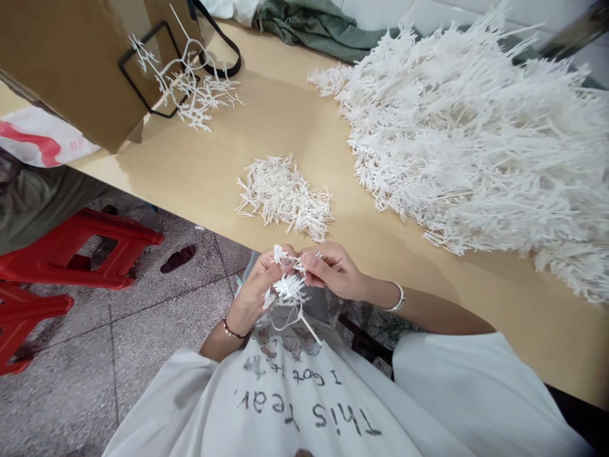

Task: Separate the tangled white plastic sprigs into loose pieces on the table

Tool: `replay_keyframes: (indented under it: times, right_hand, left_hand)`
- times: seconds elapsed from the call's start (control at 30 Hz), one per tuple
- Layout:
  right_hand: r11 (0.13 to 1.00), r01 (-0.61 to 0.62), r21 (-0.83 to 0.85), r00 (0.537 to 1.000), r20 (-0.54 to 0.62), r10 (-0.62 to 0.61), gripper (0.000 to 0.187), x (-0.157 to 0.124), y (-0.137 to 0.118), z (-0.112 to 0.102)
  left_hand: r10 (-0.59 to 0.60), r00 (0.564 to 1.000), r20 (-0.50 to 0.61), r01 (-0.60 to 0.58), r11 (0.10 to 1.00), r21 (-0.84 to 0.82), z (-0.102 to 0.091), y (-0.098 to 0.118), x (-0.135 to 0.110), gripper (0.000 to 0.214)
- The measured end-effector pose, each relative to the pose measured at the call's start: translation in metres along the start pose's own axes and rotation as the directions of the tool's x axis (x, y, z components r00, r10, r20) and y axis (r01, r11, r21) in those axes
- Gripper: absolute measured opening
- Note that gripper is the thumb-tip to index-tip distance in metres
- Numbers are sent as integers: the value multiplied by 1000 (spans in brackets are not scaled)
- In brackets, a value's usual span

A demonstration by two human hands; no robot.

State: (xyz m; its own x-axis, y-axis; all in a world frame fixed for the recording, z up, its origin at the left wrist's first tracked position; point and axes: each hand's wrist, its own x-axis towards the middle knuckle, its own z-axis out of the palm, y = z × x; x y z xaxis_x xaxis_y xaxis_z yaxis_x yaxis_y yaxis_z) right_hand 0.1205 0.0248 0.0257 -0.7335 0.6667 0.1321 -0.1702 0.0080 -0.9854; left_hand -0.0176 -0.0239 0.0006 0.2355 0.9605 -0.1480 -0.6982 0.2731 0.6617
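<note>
My left hand [254,289] and my right hand [333,270] meet just off the near edge of the wooden table [204,171], above my lap. Both are closed on a white plastic sprue [288,289], a branched frame with small pieces on it and a stem hanging down toward my shirt. My right fingers pinch its upper part; my left fingers wrap its left side. A small pile of loose white plastic pieces [285,197] lies on the table just beyond my hands.
A large heap of white sprues [480,133] covers the table's right side. Several bare sprue frames [190,95] lie at the back left by a cardboard box [71,63]. Red plastic stools [80,254] stand on the floor at left. Green cloth [309,25] lies at the back.
</note>
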Motion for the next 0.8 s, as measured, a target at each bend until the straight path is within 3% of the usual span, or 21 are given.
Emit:
replay_keyframes:
  times: [0.1, 0.23, 0.53, 0.8]
  right_hand:
    - [1000, 4, 10, 999, -54, -4, 43, -4, -1, 3]
    - [999, 35, 21, 999, 15, -36, 49, -5, -5, 4]
    - [968, 10, 252, 998, 61, -26, 47, -8, -3, 8]
    - [972, 45, 231, 999, 18, -50, 47, -11, -4, 13]
  left_hand:
    - [-5, 999, -33, 4, 1000, -28, 2, -6, 0, 30]
    - [-76, 996, -50, 74, 996, -41, 5, -9, -2, 40]
    - [-142, 988, 62, 147, 986, -81, 5, -11, -5, 44]
    - [-99, 994, 41, 102, 991, -85, 13, -11, -4, 49]
